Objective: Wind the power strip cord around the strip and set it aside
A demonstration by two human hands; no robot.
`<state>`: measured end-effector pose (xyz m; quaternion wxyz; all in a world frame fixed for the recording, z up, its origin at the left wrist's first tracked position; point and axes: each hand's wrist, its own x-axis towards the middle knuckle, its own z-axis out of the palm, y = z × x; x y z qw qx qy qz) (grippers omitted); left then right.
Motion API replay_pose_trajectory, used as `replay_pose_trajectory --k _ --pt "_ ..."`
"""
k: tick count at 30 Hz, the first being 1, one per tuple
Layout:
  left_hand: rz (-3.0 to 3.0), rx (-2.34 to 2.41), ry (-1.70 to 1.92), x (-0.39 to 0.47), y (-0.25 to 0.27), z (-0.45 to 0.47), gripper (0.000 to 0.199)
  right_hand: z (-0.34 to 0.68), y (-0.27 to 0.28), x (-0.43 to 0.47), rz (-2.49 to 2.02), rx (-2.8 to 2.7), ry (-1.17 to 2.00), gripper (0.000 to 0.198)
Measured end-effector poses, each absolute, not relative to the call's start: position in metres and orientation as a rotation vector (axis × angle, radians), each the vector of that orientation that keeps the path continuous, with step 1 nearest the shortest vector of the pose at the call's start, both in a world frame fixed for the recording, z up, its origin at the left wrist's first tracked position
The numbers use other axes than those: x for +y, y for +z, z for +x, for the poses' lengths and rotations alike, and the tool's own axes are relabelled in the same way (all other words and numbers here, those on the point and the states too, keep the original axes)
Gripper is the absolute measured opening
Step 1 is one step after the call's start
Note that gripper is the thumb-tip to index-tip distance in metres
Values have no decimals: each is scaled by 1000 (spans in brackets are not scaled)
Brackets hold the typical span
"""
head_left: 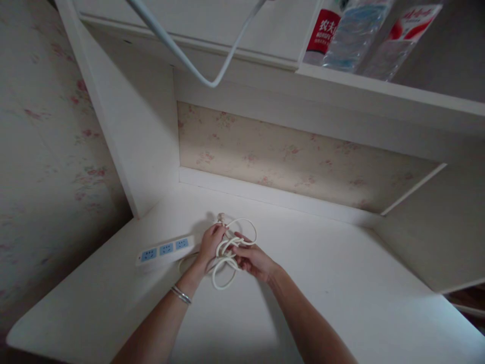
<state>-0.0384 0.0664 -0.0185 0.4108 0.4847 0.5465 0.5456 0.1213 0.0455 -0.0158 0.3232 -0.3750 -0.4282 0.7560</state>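
A white power cord (224,287) lies in tangled loops between my two hands above the white desk. My left hand (212,242) is closed on the cord near its plug (221,218), which sticks up past the fingertips. My right hand (257,260) pinches the bunched loops from the right side, with its thumb and fingers around them. Left of my hands, a white power strip (165,249) with three blue socket blocks rests on the desk, and its cord runs toward the bundle. Some cord is hidden behind the fingers.
The white desk (303,242) ends at a raised back ledge (265,193) against flowered wallpaper. An upright panel (144,126) stands at the left. Overhead is a shelf (379,91) with plastic-wrapped bottles (352,35). A pale bent rod or cable (182,50) hangs in front of it.
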Motion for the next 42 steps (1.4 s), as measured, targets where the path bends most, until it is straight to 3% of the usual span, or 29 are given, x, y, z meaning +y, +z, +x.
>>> replay_pose_trajectory --k 6,9,12,17,21,26,30,36,39,42 --pt "1285 1422 1351 68 -20 -45 24 116 -7 54 -1045 -1641 2000 35" --pt "1338 1479 1345 66 -22 -49 26 129 16 64 -1156 -1917 1820 30" --pt "1384 1524 1314 64 -23 -50 30 145 45 72 -1455 -2182 1350 20" --pt "1480 1589 1191 63 -24 -42 32 145 58 65 -1790 -2347 92 16" --pt "1532 1678 1116 63 -27 -38 34 135 31 60 -1818 -2269 -272 26" --pt "1528 1755 1067 63 -30 -39 44 137 2 70 -1684 -2240 -369 25" --pt "1522 1817 1048 65 -30 -41 49 136 -3 74 -1510 -2162 -223 31" --pt "1541 1945 1028 63 -30 -40 42 121 -2 45 -1341 -1667 116 29" --pt "1551 1967 1043 60 -29 -39 33 103 2 24 -1212 -1790 225 27" --pt "1561 1906 1136 56 -29 -37 24 86 10 20 -1359 -1950 362 31"
